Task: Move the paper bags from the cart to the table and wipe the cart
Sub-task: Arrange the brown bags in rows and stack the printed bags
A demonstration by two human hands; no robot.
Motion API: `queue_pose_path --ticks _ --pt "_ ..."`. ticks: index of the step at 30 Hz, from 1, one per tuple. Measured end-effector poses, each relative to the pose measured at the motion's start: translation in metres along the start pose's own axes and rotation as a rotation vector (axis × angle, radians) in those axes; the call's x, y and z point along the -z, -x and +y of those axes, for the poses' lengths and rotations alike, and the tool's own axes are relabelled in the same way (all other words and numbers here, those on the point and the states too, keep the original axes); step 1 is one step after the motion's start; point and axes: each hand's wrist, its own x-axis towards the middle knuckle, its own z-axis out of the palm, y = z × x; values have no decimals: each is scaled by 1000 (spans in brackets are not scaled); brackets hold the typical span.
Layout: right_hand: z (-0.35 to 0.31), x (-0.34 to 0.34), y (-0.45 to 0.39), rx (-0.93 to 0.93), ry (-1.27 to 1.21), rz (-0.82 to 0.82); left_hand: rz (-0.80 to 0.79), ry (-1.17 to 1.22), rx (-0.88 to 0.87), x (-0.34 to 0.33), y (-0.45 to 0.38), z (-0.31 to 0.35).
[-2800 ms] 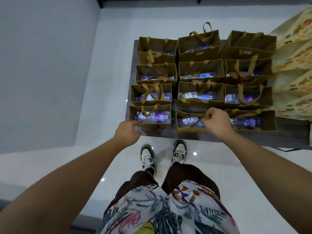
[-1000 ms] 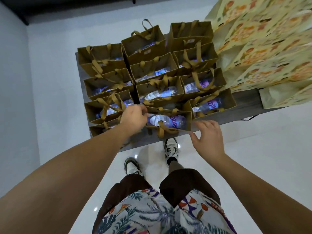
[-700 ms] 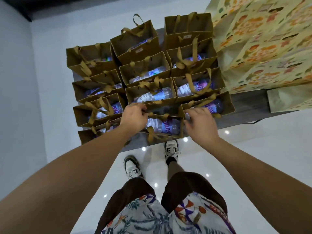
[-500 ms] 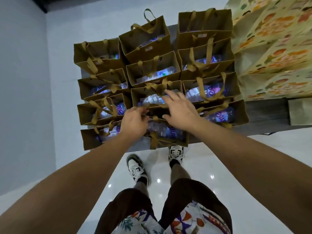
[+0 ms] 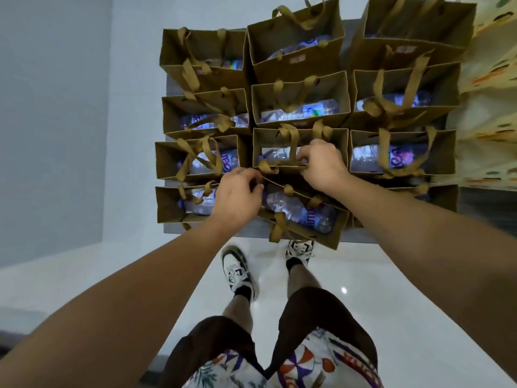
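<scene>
Right now my left hand (image 5: 239, 197) pinches the front middle bag (image 5: 305, 217) by its rim; it sits skewed on the surface (image 5: 475, 200), long axis slanting down-right. My right hand (image 5: 321, 163) grips a ribbon handle (image 5: 291, 148) behind.

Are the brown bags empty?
No, the bags that show inside each hold a plastic bottle lying at the bottom.
</scene>
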Motion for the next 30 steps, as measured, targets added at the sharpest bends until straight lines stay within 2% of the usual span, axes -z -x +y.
queue_pose_path --ticks 2,6,8,10,12,14,16,18,21,26,30 --pt "0 4 12 15 -132 115 10 4 -14 2 -1 1" --pt "-10 15 40 -76 -364 406 10 17 -15 5 -5 5" --pt "-20 21 52 -163 -430 442 -9 23 -14 5 -6 8" --pt "-28 27 62 -217 -522 442 -49 15 -33 7 -6 14" --pt "-37 33 74 -166 -646 426 -109 -13 -88 7 -7 20" --pt "-41 35 86 -60 -717 350 -172 -53 -196 5 -8 29" --pt "-42 35 93 -23 -685 230 -206 -94 -283 1 -11 36" --pt "-30 28 85 -136 -612 209 -234 -119 -249 -2 -11 40" --pt "-6 25 49 -404 -573 242 -245 -91 -183 -3 -10 41" --pt "-8 35 -4 -725 -888 122 -214 -39 -154 -8 -12 37" --pt "-11 30 -19 -824 -769 206 -181 -17 -133 -11 -13 37"
